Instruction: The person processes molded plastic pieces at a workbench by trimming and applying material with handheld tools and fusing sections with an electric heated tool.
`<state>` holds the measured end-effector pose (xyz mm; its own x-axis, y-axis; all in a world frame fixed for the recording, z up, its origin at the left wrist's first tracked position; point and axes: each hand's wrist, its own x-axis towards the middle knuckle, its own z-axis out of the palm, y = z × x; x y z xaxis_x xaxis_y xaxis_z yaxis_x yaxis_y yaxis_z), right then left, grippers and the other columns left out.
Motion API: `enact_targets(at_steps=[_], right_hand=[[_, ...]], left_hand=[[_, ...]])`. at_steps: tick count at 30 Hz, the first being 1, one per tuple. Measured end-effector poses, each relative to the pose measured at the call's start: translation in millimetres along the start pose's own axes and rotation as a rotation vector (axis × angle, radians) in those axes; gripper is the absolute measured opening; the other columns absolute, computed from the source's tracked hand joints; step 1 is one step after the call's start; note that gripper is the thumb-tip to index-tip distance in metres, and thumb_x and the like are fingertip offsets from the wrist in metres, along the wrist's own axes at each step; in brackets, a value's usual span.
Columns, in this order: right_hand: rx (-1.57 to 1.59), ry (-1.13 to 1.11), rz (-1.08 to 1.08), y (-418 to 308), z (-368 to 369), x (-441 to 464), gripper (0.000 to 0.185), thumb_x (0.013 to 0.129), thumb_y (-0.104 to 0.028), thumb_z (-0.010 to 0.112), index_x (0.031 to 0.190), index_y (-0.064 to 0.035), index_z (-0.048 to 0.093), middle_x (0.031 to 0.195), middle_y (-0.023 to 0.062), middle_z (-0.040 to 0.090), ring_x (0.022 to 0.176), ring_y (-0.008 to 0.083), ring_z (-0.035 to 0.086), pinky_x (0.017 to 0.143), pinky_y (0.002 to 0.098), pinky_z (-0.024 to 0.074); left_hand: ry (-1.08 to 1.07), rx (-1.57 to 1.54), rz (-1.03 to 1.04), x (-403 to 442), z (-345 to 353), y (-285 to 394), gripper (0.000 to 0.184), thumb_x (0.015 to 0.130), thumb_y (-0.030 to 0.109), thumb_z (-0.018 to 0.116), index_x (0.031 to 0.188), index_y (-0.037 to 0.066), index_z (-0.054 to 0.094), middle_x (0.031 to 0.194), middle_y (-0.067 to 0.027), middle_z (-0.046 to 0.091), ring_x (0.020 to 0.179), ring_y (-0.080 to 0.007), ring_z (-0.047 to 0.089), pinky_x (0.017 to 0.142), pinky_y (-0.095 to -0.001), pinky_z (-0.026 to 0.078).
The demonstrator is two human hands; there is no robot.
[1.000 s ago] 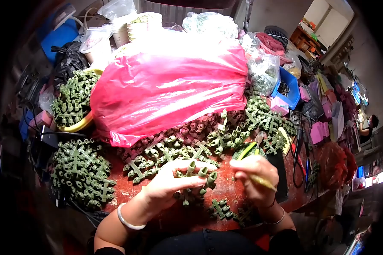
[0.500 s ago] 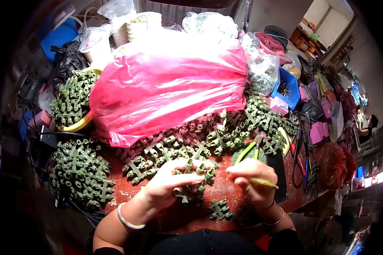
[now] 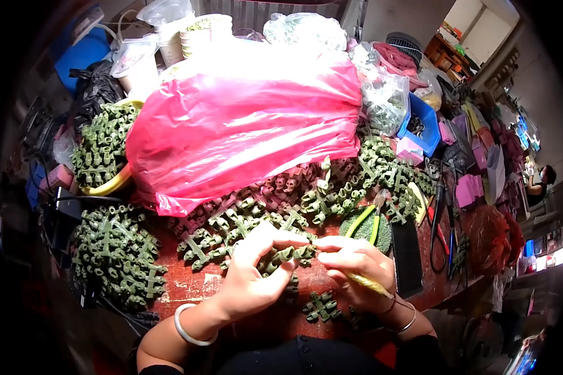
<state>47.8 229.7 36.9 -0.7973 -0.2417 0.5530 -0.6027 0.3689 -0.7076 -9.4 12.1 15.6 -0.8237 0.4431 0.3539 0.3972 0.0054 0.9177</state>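
My left hand (image 3: 254, 275) grips a green branched piece with rows of small hollow cups (image 3: 289, 255), held above the red table between thumb and fingers. Close on its right, my right hand (image 3: 364, 265) is closed round a slim tool with a yellow wrapped handle (image 3: 370, 284). The tool's tip is hard to make out near the piece's right end. A similar loose green piece (image 3: 322, 306) lies on the table below my hands. Green-handled pliers (image 3: 361, 223) rest on a round green pad (image 3: 383, 234) beyond my right hand.
A large pink plastic bag (image 3: 244, 131) covers part of a heap of green pieces (image 3: 231, 219). More are piled at the left (image 3: 116, 256) and in a yellow basin (image 3: 109, 186). A black strip (image 3: 408, 262), cables and a blue bin (image 3: 424, 115) stand right.
My right hand has moved left to the green piece, bringing the yellow-handled tool with it. My left hand has turned the piece so its cups point more sideways.
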Motion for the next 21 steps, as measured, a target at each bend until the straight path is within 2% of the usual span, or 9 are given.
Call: enact_targets(at_steps=[2,4,6,11,14,16,17,18,21], right_hand=[[-0.078,0.043,0.026,0,3,-2,0.017,0.097,-0.013,0.072,0.110,-0.0011,0.071,0.111,0.0201,0.074,0.102,0.0299,0.073,0.086,0.0368,0.0585],[-0.086,0.044,0.031,-3,1,-1,0.017,0.097,-0.011,0.072,0.110,-0.0012,0.071,0.115,0.0214,0.074,0.100,0.0281,0.073,0.085,0.0347,0.0578],[-0.150,0.034,0.044,-5,-2,-2,0.024,0.090,0.001,0.076,0.114,-0.0004,0.073,0.116,0.0201,0.073,0.100,0.0289,0.073,0.084,0.0351,0.0582],[-0.078,0.079,0.052,-4,-3,5,0.021,0.091,0.000,0.074,0.112,-0.0007,0.073,0.114,0.0198,0.074,0.098,0.0293,0.073,0.082,0.0356,0.0575],[0.046,0.067,0.001,4,-3,6,0.019,0.093,-0.002,0.073,0.112,-0.0007,0.073,0.108,0.0182,0.074,0.097,0.0299,0.072,0.083,0.0373,0.0576],[0.119,0.038,-0.025,5,-3,6,0.017,0.094,-0.004,0.073,0.111,-0.0008,0.073,0.104,0.0171,0.074,0.097,0.0299,0.072,0.083,0.0381,0.0576],[0.005,0.075,0.006,3,-3,6,0.017,0.094,-0.005,0.074,0.110,-0.0011,0.073,0.101,0.0157,0.074,0.097,0.0293,0.072,0.084,0.0380,0.0577],[-0.110,0.112,0.037,2,-4,6,0.017,0.094,-0.007,0.075,0.109,-0.0014,0.074,0.098,0.0143,0.073,0.097,0.0287,0.072,0.084,0.0380,0.0578],[0.008,0.128,0.017,7,-3,4,0.015,0.092,-0.007,0.076,0.107,-0.0023,0.075,0.097,0.0128,0.073,0.094,0.0265,0.071,0.082,0.0367,0.0577]], left_hand=[[0.007,0.028,0.004,-1,1,3,0.033,0.080,-0.006,0.067,0.111,0.002,0.071,0.095,-0.0094,0.067,0.087,-0.0218,0.064,0.080,-0.0322,0.050],[0.023,0.059,0.030,-2,2,2,0.032,0.078,-0.006,0.066,0.109,0.002,0.070,0.096,-0.0103,0.067,0.086,-0.0225,0.064,0.079,-0.0333,0.051],[0.012,0.099,0.057,-3,0,-1,0.028,0.080,-0.004,0.067,0.108,0.001,0.070,0.099,-0.0100,0.067,0.088,-0.0218,0.063,0.081,-0.0327,0.050],[0.010,0.155,0.109,-3,-1,-2,0.024,0.081,-0.002,0.069,0.105,0.002,0.070,0.099,-0.0103,0.066,0.089,-0.0222,0.062,0.082,-0.0324,0.049],[0.027,0.116,0.066,-1,-2,2,0.030,0.080,-0.004,0.066,0.109,0.001,0.071,0.099,-0.0104,0.068,0.089,-0.0205,0.064,0.080,-0.0335,0.051],[-0.094,-0.322,-0.384,1,-5,6,0.028,0.087,0.000,0.068,0.115,0.000,0.071,0.105,-0.0050,0.069,0.096,-0.0139,0.063,0.088,-0.0292,0.049],[-0.108,-0.544,-0.501,1,-7,6,0.030,0.090,0.003,0.069,0.120,-0.001,0.071,0.108,-0.0034,0.070,0.100,-0.0110,0.063,0.090,-0.0280,0.049],[-0.108,-0.545,-0.500,2,-8,6,0.030,0.090,0.003,0.069,0.120,-0.001,0.071,0.108,-0.0034,0.070,0.100,-0.0110,0.063,0.090,-0.0280,0.049],[-0.126,-0.657,-0.660,5,-11,8,0.030,0.090,0.007,0.070,0.119,0.000,0.072,0.106,-0.0035,0.071,0.098,-0.0107,0.063,0.088,-0.0275,0.049]])
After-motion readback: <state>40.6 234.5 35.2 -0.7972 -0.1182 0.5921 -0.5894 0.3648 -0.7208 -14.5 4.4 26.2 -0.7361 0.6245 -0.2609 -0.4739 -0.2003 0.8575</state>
